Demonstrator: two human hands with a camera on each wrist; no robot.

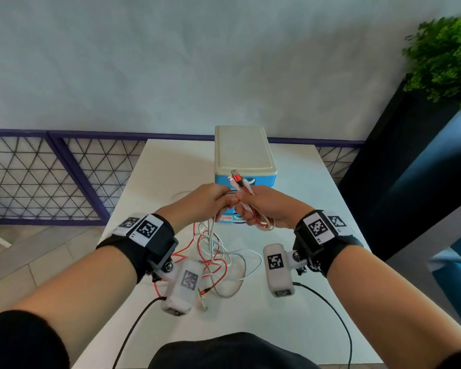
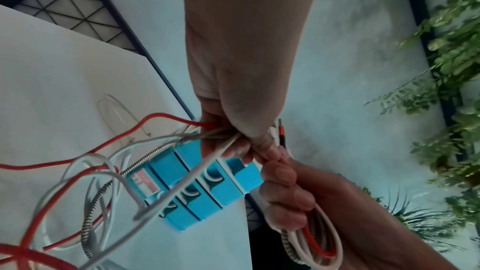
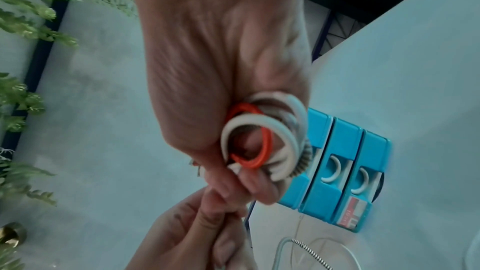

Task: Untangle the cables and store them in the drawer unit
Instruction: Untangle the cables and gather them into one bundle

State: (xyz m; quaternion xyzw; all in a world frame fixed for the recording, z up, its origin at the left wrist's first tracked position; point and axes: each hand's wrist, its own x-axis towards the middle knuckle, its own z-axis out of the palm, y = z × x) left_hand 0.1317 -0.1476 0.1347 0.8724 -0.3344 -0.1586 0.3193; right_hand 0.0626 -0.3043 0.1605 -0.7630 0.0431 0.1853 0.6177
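Both hands are raised in front of the blue drawer unit with its cream lid. My right hand grips a folded bundle of red, white and braided cables; a red plug sticks up above its fist. My left hand pinches the same cables right beside it, knuckles nearly touching. From the hands the loose cables hang down into a tangle on the white table. The drawer fronts with their white handles are all pushed in.
A purple-framed mesh fence runs behind the table. A dark planter with green foliage stands at the right. A metal plug of the tangle lies near the table's front, between the wrist cameras' black leads.
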